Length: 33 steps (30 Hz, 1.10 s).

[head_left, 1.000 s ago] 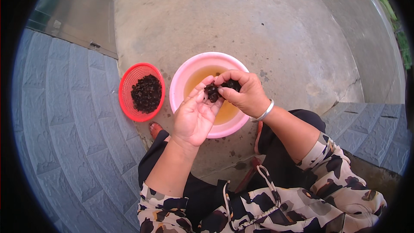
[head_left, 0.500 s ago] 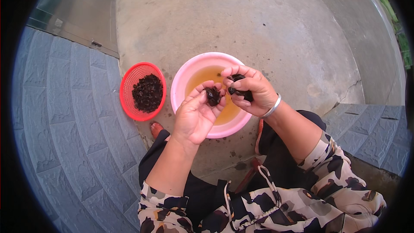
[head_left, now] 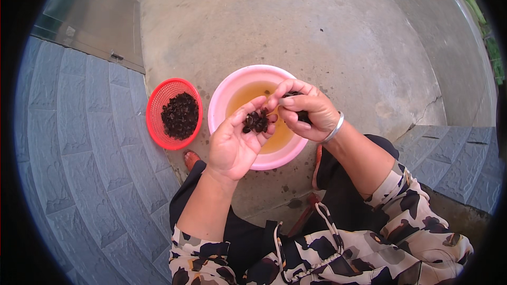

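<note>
Pink basin [head_left: 222, 100] sits right under both hands, holding yellowish water. Red basket [head_left: 158, 106], left of the left hand [head_left: 232, 145] and clear of it, holds a heap of dark pieces [head_left: 180, 116].

Left hand is palm up, fingers loosely curled and half open, cupping a dark clump [head_left: 256, 121] on the fingers over the basin's near-left part. Clump is a lumpy cluster with no clear long axis or pointing direction.

Right hand [head_left: 306, 111] is curled shut around more dark bits [head_left: 302, 115], thumb and fingertips meeting just right of the clump, touching the left fingertips.

Basin rim is just below the left palm. Open concrete [head_left: 327, 26] lies beyond the basin; grey tiled steps [head_left: 79, 142] run left of the basket.
</note>
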Tool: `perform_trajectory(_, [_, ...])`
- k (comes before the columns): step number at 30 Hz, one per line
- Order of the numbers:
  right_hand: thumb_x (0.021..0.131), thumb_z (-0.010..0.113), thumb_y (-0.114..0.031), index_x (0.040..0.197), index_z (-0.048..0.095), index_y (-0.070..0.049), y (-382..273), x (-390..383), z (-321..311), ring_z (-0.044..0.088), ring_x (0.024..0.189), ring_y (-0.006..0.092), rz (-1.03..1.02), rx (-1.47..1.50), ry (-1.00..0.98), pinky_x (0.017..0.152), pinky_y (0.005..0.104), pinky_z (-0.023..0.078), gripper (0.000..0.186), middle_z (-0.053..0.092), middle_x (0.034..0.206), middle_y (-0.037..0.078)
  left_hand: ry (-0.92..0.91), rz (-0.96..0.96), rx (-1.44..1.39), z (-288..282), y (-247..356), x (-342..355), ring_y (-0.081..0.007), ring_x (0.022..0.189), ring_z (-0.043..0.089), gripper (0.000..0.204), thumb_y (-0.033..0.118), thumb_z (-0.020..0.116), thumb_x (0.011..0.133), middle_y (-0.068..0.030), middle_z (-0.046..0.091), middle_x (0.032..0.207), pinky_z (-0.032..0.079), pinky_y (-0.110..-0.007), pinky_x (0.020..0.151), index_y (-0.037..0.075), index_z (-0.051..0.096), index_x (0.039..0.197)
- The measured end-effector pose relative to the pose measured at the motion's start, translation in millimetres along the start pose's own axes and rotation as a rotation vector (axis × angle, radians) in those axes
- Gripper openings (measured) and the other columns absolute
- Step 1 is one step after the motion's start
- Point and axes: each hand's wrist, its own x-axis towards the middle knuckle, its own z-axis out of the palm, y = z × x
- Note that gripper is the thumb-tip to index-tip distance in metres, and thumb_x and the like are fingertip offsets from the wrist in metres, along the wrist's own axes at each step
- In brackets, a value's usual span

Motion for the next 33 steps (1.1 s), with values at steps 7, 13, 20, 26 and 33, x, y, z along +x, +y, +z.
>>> perform_trajectory(7, [0.076, 0.062, -0.006, 0.092, 0.064, -0.002, 13, -1, 15, 0.057, 0.056, 0.0111, -0.178, -0.793, 0.097, 0.050, 0.0229, 0.044, 0.016, 0.062, 0.075, 0.004, 0.046, 0.005, 0.114, 0, -4, -2, -0.0208, 0.104, 0.047, 0.039, 0.023, 0.033, 0.092, -0.0116, 0.049, 0.115, 0.038, -0.037, 0.089, -0.002, 0.043, 0.119])
perform_trajectory(13, [0.065, 0.066, -0.005, 0.087, 0.064, -0.006, 12, 0, 7, 0.058, 0.066, 0.0237, -0.433, -1.351, -0.037, 0.063, 0.0315, 0.045, 0.023, 0.062, 0.076, 0.011, 0.032, -0.039, 0.107, -3, -3, 0, -0.0190, 0.103, 0.044, 0.042, 0.026, 0.030, 0.093, -0.0106, 0.048, 0.115, 0.035, -0.035, 0.091, -0.004, 0.043, 0.119])
perform_trajectory(20, [0.071, 0.063, -0.004, 0.076, 0.059, -0.001, 20, 3, 1, 0.056, 0.060, 0.0177, -0.480, -1.231, 0.025, 0.058, 0.0278, 0.045, 0.008, 0.060, 0.069, 0.007, 0.069, -0.037, 0.111, -5, -3, 0, -0.0190, 0.101, 0.049, 0.033, 0.023, 0.038, 0.091, -0.0093, 0.053, 0.109, 0.039, -0.035, 0.088, -0.001, 0.047, 0.114])
perform_trajectory(26, [0.082, 0.058, -0.013, 0.078, 0.055, -0.002, 17, 2, 10, 0.048, 0.049, 0.0048, -0.030, -0.545, 0.289, 0.041, 0.0193, 0.037, 0.011, 0.055, 0.064, 0.000, 0.191, 0.064, 0.435, -2, -8, -3, -0.0152, 0.081, 0.058, 0.016, 0.007, 0.053, 0.085, -0.0060, 0.057, 0.093, 0.048, -0.027, 0.071, 0.003, 0.051, 0.101])
perform_trajectory(33, [0.083, 0.058, -0.014, 0.081, 0.056, -0.004, 20, 1, 12, 0.046, 0.047, 0.0042, 0.004, -0.435, 0.292, 0.039, 0.0178, 0.034, 0.010, 0.054, 0.062, 0.001, 0.149, 0.099, 0.362, -2, -6, -3, -0.0162, 0.080, 0.058, 0.010, 0.008, 0.049, 0.087, -0.0067, 0.057, 0.090, 0.048, -0.028, 0.068, 0.005, 0.050, 0.097])
